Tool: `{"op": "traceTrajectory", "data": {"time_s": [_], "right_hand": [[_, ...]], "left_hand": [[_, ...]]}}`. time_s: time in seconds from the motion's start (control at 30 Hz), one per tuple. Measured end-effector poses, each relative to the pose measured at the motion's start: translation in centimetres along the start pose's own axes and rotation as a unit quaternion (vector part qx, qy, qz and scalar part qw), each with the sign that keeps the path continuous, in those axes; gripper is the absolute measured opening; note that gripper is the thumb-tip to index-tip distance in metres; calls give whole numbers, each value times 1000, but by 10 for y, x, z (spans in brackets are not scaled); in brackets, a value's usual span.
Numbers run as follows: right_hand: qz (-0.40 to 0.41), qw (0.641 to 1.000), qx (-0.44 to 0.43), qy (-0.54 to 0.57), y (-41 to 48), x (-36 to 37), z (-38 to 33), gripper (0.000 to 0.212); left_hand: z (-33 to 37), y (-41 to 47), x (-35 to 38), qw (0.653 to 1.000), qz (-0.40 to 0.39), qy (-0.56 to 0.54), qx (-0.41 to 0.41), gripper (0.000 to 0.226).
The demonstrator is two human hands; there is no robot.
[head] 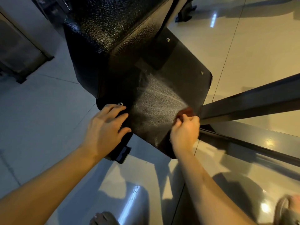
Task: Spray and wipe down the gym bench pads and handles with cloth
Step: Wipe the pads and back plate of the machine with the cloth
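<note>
Cloth [185,112], a small reddish wad, sits bunched in the right hand [185,132], whose fingers curl round it and press it onto the flat black panel [162,95] near its right edge, beside a dark frame bar [243,103]. It looks soft and light, so a loose bunched grip should suit. The left hand [105,129] lies with fingers spread flat on the panel's left corner, holding nothing. The panel looks stiff and bolted, its wet sheen probably slippery; the textured pad [113,21] rises behind
</note>
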State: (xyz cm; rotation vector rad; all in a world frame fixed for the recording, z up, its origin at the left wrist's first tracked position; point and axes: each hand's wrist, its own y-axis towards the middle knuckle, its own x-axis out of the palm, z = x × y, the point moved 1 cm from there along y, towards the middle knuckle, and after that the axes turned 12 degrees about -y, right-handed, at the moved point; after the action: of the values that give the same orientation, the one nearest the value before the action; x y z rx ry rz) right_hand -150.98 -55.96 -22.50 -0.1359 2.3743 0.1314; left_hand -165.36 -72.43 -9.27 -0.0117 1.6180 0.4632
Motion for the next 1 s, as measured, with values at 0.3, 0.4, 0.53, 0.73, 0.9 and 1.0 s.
{"op": "traceTrajectory", "data": {"time_s": [0.3, 0.4, 0.53, 0.73, 0.9, 1.0], "right_hand": [[19, 952, -306, -20, -10, 5, -15, 37], [14, 996, -86, -33, 37, 6, 26, 31], [-13, 999, -8, -51, 24, 0, 2, 31], [-51, 968, -242, 34, -73, -15, -43, 46], [-23, 973, -226, -49, -26, -9, 3, 40], [-57, 995, -54, -66, 20, -9, 10, 35]], "left_hand": [[-6, -3, 2, 999, 10, 11, 35, 48], [-5, -4, 3, 999, 6, 5, 33, 48], [-4, -4, 2, 999, 6, -2, 32, 47], [-6, -2, -1, 999, -11, 20, 39, 49], [-5, -3, 0, 999, -14, 20, 34, 50], [-5, -3, -1, 999, -13, 16, 32, 49]]}}
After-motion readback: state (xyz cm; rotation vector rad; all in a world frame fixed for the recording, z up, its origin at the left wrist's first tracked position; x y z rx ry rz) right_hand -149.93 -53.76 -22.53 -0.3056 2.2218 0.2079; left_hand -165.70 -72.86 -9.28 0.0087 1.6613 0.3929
